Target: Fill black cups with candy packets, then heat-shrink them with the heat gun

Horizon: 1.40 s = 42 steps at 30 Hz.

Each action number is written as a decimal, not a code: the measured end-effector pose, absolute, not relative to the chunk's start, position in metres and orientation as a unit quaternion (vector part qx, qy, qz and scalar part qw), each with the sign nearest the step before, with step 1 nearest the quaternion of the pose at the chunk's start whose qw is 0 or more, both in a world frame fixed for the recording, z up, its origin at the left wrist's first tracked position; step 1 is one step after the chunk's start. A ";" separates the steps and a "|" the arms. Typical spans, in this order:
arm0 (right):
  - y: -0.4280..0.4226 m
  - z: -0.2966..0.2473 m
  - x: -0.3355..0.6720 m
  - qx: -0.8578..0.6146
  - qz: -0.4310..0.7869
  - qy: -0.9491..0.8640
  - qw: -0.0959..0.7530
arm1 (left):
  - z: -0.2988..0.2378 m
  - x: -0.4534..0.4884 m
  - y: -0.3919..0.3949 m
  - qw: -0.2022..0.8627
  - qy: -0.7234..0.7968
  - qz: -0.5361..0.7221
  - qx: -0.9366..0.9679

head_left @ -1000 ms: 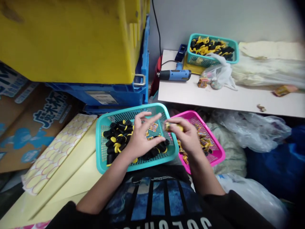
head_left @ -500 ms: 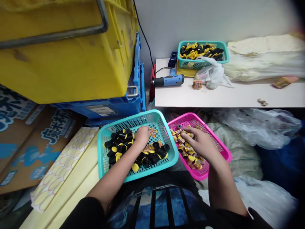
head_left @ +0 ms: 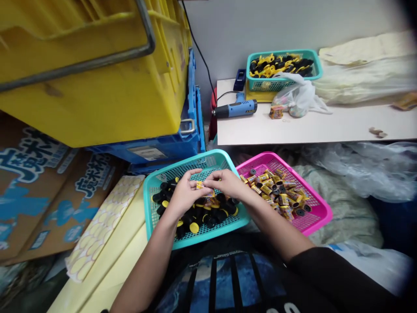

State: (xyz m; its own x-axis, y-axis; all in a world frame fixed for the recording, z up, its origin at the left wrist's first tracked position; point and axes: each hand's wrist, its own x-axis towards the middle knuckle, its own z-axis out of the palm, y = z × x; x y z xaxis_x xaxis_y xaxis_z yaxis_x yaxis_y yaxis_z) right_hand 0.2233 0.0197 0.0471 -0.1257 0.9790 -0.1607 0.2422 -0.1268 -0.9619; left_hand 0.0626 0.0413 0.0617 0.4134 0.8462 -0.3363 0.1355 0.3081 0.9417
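OPEN: above right half of pink basket [head_left: 325, 216] | BLOCKED: ahead-left, yellow crate [head_left: 114, 104]; ahead-right, white tabletop [head_left: 241, 131]

One left hand [head_left: 185, 195] and one right hand [head_left: 230, 184], with one small printed piece [head_left: 199, 185] between them. Three baskets: one near turquoise basket [head_left: 148, 217], one far turquoise basket [head_left: 263, 84], one pink basket [head_left: 321, 220]. One blue power tool [head_left: 241, 108], one white plastic bag [head_left: 304, 93]. Black-and-yellow pieces [head_left: 220, 215] run to dozens, as do printed cylinders [head_left: 283, 200]; overlapping, neither kind counts exactly.
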 end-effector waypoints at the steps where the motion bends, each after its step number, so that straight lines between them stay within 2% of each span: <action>1: 0.021 0.045 0.220 -0.564 0.509 -0.533 0.373 | 0.060 0.061 0.040 0.662 0.472 0.282 0.510; 5: 0.016 0.043 0.224 -0.574 0.472 -0.526 0.413 | 0.049 0.053 0.038 0.663 0.478 0.332 0.471; 7: 0.011 0.045 0.230 -0.578 0.431 -0.572 0.392 | 0.045 0.048 0.037 0.651 0.487 0.362 0.456; 9: 0.007 0.044 0.232 -0.597 0.381 -0.634 0.311 | 0.042 0.042 0.036 0.635 0.499 0.395 0.438; 13: 0.011 0.028 0.211 -0.561 0.307 -0.766 0.069 | 0.037 0.029 0.033 0.635 0.497 0.422 0.415; 16: 0.018 0.009 0.184 -0.533 0.313 -0.786 0.024 | 0.032 0.022 0.030 0.636 0.496 0.424 0.411; 23: 0.029 0.000 0.194 -0.591 0.339 -0.725 0.100 | 0.027 0.002 0.030 0.606 0.548 0.461 0.347; 25: 0.030 0.011 0.213 -0.614 0.388 -0.659 0.194 | 0.027 -0.002 0.031 0.601 0.543 0.477 0.341; 28: 0.026 0.032 0.235 -0.565 0.548 -0.479 0.389 | 0.026 -0.004 0.033 0.598 0.536 0.485 0.346; 30: 0.021 0.043 0.238 -0.503 0.623 -0.395 0.451 | 0.026 -0.002 0.033 0.596 0.536 0.483 0.353; 34: 0.010 0.053 0.228 -0.455 0.647 -0.385 0.476 | 0.026 0.001 0.030 0.594 0.537 0.465 0.378; 42: 0.009 0.047 0.205 -0.448 0.583 -0.378 0.563 | 0.026 -0.001 0.026 0.607 0.540 0.429 0.393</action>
State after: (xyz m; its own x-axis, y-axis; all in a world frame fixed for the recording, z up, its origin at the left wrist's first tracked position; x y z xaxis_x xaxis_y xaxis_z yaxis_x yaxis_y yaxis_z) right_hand 0.2053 0.0092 0.0474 0.0344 0.9948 -0.0964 -0.3179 -0.0805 -0.9447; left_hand -0.0009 0.0264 0.0257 0.0473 0.9467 -0.3186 -0.0965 0.3218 0.9419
